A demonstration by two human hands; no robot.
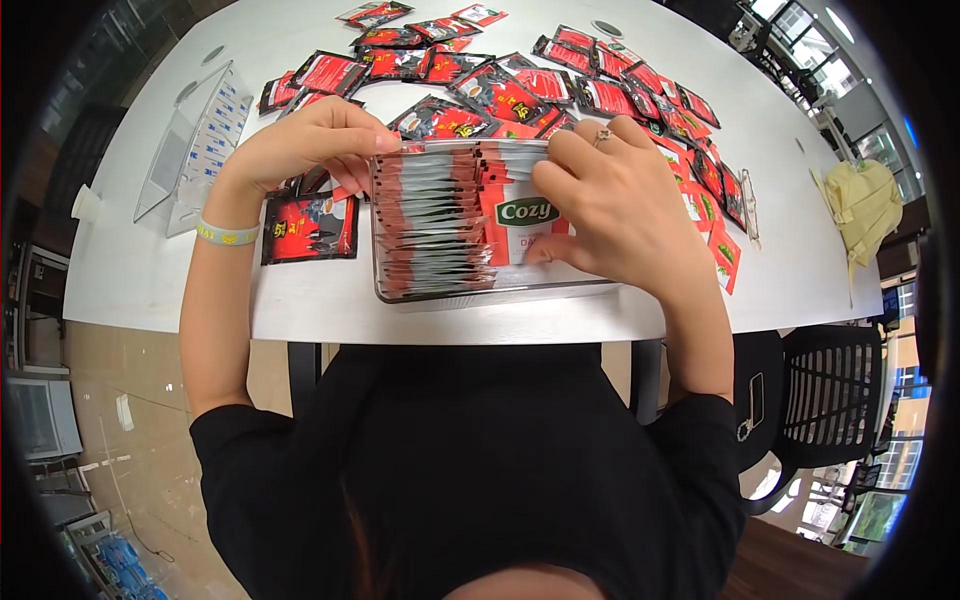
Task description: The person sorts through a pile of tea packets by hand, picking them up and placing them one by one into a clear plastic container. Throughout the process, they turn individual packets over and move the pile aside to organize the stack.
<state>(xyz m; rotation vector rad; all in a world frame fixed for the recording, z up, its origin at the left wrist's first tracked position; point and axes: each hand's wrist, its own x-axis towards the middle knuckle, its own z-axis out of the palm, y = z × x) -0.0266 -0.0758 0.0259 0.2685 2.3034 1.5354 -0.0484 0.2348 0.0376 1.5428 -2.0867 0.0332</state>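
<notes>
A clear plastic box (440, 298) stands at the table's near edge, with a tight row of sachets (430, 215) on edge in its left part. My left hand (320, 145) is at the box's far left corner, thumb on the rim and fingers curled against the side. Inside the box's right part, my right hand (615, 195) has its fingers and thumb closed on a red and white Cozy sachet (525, 212). The right fingertips are partly hidden behind the sachets. A black and red sachet (310, 228) lies flat left of the box.
Many loose black and red sachets (500, 92) are spread over the white table (160, 285) beyond the box. A clear acrylic stand (195, 150) is at the left. A pale yellow bag (862, 210) sits at the right edge, near a black chair (830, 390).
</notes>
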